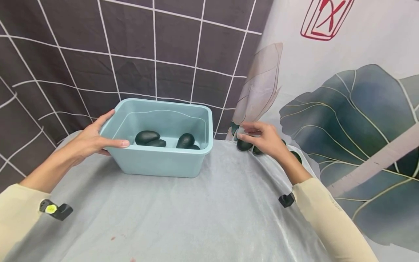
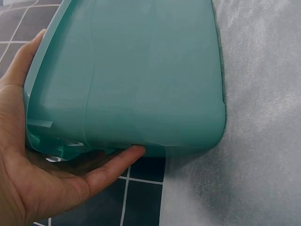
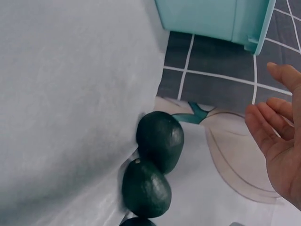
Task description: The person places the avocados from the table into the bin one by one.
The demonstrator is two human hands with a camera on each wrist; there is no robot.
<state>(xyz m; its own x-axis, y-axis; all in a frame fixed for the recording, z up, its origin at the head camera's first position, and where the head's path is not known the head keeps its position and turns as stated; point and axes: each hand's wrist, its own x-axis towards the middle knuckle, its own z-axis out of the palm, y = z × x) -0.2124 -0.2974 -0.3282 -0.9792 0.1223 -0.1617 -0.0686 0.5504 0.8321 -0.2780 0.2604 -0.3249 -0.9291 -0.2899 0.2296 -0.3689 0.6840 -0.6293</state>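
A pale blue plastic bin [image 1: 160, 162] stands on the grey cloth, with several dark green avocados [image 1: 147, 137] lying inside. My left hand [image 1: 93, 140] grips the bin's left end, thumb lying over the front rim and fingers along the end wall. The left wrist view shows that hand [image 2: 42, 188] wrapped about the bin's rim corner. To the right, a row of avocados [image 3: 160, 141] lies along the cloth's edge. Over this row hovers my right hand [image 1: 266, 140], fingers loosely bent with nothing between them; it partly hides the row in the head view.
Grey cloth [image 1: 163, 218] covers the table. Close behind the bin hangs a dark curtain with white grid lines [image 1: 176, 43]. A white curtain printed with large leaves [image 1: 353, 109] borders the right side, right beside the avocado row.
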